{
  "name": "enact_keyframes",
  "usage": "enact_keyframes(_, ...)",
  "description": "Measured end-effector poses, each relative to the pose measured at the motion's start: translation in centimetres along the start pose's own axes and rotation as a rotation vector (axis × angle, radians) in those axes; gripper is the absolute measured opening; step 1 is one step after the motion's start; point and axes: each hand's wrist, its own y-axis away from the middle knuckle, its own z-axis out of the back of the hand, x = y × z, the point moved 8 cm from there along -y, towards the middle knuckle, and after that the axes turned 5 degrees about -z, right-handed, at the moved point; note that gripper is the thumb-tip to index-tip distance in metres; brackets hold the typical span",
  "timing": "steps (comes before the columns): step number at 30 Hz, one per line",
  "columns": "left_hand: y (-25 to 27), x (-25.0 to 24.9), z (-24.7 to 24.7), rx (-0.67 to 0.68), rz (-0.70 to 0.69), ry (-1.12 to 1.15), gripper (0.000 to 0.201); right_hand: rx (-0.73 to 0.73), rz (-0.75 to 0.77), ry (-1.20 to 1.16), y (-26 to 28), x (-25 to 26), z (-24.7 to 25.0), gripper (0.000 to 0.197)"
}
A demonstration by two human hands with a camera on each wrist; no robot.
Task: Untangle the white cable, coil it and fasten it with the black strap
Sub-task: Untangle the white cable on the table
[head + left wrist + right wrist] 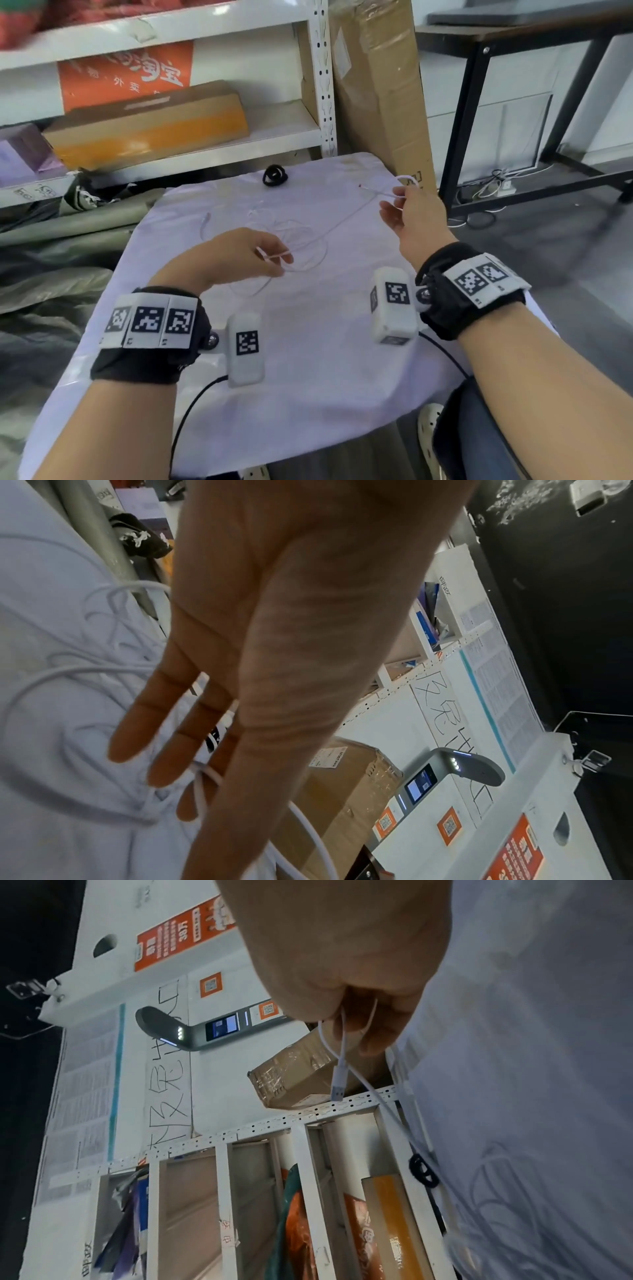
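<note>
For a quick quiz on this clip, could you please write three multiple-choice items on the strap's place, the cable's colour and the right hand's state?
1. Where is the strap?
A. far edge of the table
B. in the left hand
C. on the floor

2. What colour is the cable?
A. black
B. white
C. orange

3. What is the right hand doing?
A. resting flat
B. gripping the strap
C. pinching the cable near its plug

Answers: 1 A, it lies alone there; 2 B, white in every view; 3 C, the plug dangles below the fingers.

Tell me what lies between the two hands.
In the head view, a raised run of white cable spans from left hand to right hand.
</note>
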Motion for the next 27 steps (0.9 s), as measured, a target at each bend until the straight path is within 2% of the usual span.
enact_keyframes(2,0.1,0.3,-0.9,0.094,0.021,-0.097,0.024,-0.019,-0.005,-0.031,0.0,-0.2,0.4,0.027)
enact_keyframes(5,-0.4,0.5,-0.9,0.043,0.02,-0.156,0.018,-0.007,-0.045,0.005,-0.1,-1.2,0.2,0.027)
enact_keyframes(8,-0.6,0.7,-0.1,-0.116,0.016,0.099,0.026,0.024,-0.069,-0.03,0.1,-1.9,-0.2,0.025)
enact_keyframes(11,-0.2,1.1,1.9,-0.37,0.006,0.329,0.027,0.068,-0.07,-0.086,0.6,-2.0,-0.6,0.021)
enact_keyframes(14,0.4,1.9,3.9,-0.598,-0.005,0.517,0.028,0.084,-0.036,0.013,0.9,-1.7,-1.0,0.023)
enact_keyframes(16,0.8,2.1,4.5,-0.665,-0.016,0.675,0.026,0.1,-0.025,0.097,1.1,-1.7,-1.3,0.026)
enact_keyframes(19,1.0,1.4,4.7,-0.664,-0.073,0.913,0.019,0.225,-0.05,0.176,1.8,-2.3,-2.6,0.022)
enact_keyframes(22,0.8,0.4,4.5,-0.598,-0.12,1.032,0.019,0.402,-0.039,0.342,3.0,-2.8,-4.3,0.016)
enact_keyframes(25,0.5,-1.0,3.5,-0.512,-0.144,1.0,0.021,0.564,-0.02,0.458,4.2,-3.2,-5.5,0.021)
enact_keyframes(27,0.2,-1.9,2.8,-0.472,-0.15,0.9,0.023,0.605,-0.004,0.481,4.6,-3.3,-5.9,0.027)
